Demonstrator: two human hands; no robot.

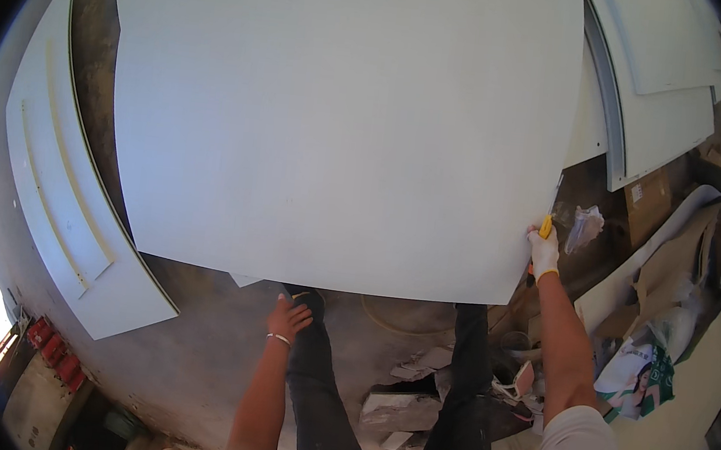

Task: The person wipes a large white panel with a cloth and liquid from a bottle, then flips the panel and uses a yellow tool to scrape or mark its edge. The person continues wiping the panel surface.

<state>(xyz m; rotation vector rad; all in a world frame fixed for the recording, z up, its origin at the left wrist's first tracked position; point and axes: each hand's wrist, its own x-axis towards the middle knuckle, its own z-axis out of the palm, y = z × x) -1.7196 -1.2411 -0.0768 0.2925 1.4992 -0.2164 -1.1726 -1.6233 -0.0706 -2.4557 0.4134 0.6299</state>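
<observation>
A large white panel (335,134) lies flat before me, its near edge just above my knees. At its near right corner my right hand (544,251), in a white glove with an orange cuff, is closed on a yellow hand tool (546,227). The tool sits against the panel's right edge; its exact kind is too small to make out. My left hand (291,314), bare with a bracelet at the wrist, is beside my left knee below the near edge. Its fingers are apart and rest toward the dark trouser leg. A small dark strip shows above its thumb.
A long white panel (74,186) with yellowish strips leans at the left. More white panels (661,125) and a grey metal-like profile (607,93) stand at the far right. Broken pieces (398,409), a green-and-white bag (641,378) and cardboard (648,203) clutter the floor.
</observation>
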